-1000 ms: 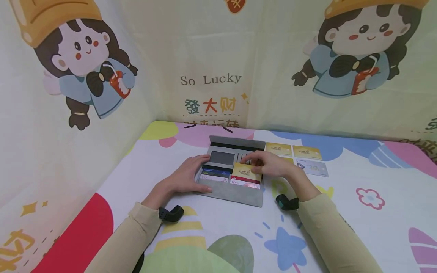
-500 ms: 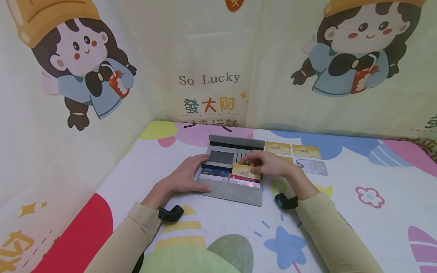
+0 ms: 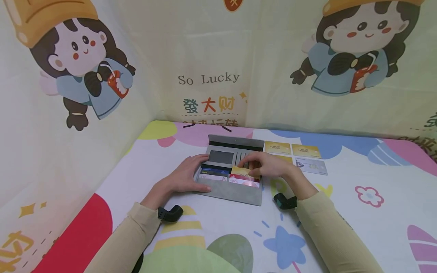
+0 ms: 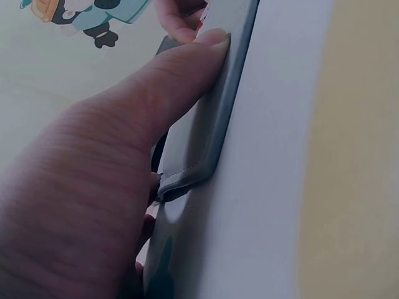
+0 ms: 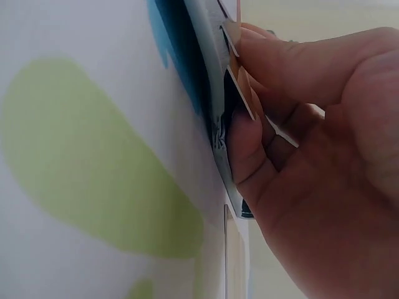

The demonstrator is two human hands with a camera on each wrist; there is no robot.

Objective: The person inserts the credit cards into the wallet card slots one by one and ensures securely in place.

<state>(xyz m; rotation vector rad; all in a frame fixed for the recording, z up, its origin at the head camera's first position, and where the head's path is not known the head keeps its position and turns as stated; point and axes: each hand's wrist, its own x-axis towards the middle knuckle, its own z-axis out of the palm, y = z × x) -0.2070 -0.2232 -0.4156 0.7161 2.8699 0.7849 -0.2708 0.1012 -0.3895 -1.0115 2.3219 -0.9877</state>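
Note:
A grey card wallet (image 3: pixel 235 193) lies unfolded on the table. My left hand (image 3: pixel 184 176) holds it at its left side, the thumb (image 4: pixel 212 38) pressing on the front flap. A gold card (image 3: pixel 238 170) stands partly inside a right-hand slot, just behind a red-and-white card (image 3: pixel 241 179). Its top edge is pinched by my right hand (image 3: pixel 271 165); the thumb and fingers on it show close up in the right wrist view, where the fingers (image 5: pixel 246 140) curl behind the card. In the left-hand slots sit a dark blue card (image 3: pixel 214 171) and a white one marked VIP (image 3: pixel 212 177).
Right of the wallet lie two gold cards (image 3: pixel 277 147) in the back row. Before them are a silver card (image 3: pixel 311 166) and another gold card (image 3: pixel 286 159), partly covered by my right hand. A patterned cloth (image 3: pixel 232 227) covers the table, and a printed curtain (image 3: pixel 273 83) hangs behind.
The gold card has slid deeper into its slot, so less of it shows above the red-and-white card. My right hand has followed it slightly downward. The left hand stays on the wallet.

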